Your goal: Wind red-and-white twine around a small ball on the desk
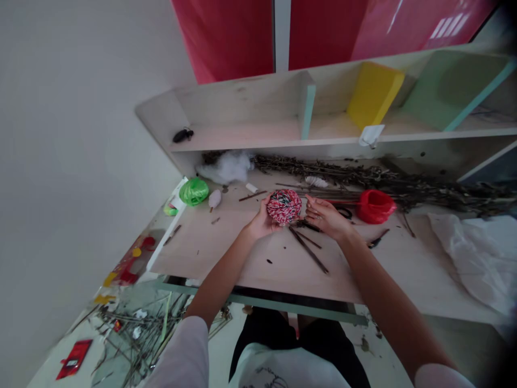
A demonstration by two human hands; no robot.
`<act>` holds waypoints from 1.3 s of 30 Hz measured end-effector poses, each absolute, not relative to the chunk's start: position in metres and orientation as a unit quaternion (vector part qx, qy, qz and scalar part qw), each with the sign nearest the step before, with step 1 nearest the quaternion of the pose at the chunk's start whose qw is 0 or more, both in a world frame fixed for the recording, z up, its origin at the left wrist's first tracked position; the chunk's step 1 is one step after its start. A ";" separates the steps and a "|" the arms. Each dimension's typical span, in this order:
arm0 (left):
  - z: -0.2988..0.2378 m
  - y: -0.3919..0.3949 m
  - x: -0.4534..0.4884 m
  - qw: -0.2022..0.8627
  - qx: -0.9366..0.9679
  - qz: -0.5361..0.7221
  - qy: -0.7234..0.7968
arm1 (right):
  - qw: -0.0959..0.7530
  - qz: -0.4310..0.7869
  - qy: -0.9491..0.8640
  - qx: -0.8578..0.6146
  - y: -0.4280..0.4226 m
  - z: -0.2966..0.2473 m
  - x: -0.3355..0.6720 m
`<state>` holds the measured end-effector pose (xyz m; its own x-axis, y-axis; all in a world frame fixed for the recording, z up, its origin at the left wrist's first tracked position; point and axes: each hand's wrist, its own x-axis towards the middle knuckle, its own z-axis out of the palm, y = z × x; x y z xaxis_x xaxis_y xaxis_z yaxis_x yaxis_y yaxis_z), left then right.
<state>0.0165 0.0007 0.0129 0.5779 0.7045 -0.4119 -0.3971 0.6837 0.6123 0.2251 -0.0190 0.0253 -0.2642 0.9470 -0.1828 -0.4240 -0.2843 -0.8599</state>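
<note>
1. The left hand [260,221] and right hand [325,218] cupped a red-and-white twine ball [284,207] between them, fingers curved around its sides.
2. The ball was held over the desk [210,242].
3. Loose dark twigs [309,248] lay just below the hands.
4. A red plastic bundle [375,206] sat beyond the right hand; a green twine ball [194,191] lay well left.

No readable text (red packet [74,359] blurred)

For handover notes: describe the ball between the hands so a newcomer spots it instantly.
Below the pale shelf unit lies a twig-strewn board. On it, the red-and-white twine ball sits between the left hand and right hand, striped, unlike the plain green and red bundles.
</note>
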 end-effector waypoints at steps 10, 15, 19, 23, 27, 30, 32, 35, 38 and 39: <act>0.017 0.002 0.015 0.864 0.230 0.326 0.306 | 0.467 0.718 -0.362 -0.368 -0.019 0.019 0.224; 0.016 0.002 0.014 0.871 0.243 0.317 0.286 | 0.468 0.715 -0.364 -0.371 -0.017 0.012 0.225; 0.017 -0.001 0.015 0.858 0.257 0.321 0.308 | 0.467 0.717 -0.371 -0.361 -0.017 0.015 0.225; 0.019 -0.003 0.016 0.845 0.257 0.328 0.335 | 0.479 0.716 -0.359 -0.360 -0.018 0.020 0.224; 0.020 -0.004 0.018 0.837 0.257 0.341 0.342 | 0.485 0.708 -0.357 -0.368 -0.018 0.023 0.225; 0.020 -0.005 0.018 0.837 0.254 0.360 0.325 | 0.486 0.708 -0.354 -0.371 -0.019 0.025 0.225; 0.020 -0.005 0.019 0.836 0.248 0.368 0.322 | 0.489 0.710 -0.344 -0.371 -0.019 0.026 0.225; 0.021 -0.005 0.019 0.833 0.243 0.371 0.330 | 0.491 0.714 -0.334 -0.371 -0.019 0.026 0.225; 0.022 -0.004 0.018 0.840 0.250 0.358 0.321 | 0.489 0.718 -0.332 -0.368 -0.019 0.023 0.225; 0.022 -0.004 0.018 0.844 0.254 0.352 0.315 | 0.488 0.719 -0.331 -0.367 -0.018 0.022 0.225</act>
<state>0.0177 -0.0041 0.0216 0.5531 0.7542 -0.3540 -0.4343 0.6236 0.6500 0.2246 -0.0182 0.0223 -0.2531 0.9455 -0.2047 -0.4594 -0.3037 -0.8347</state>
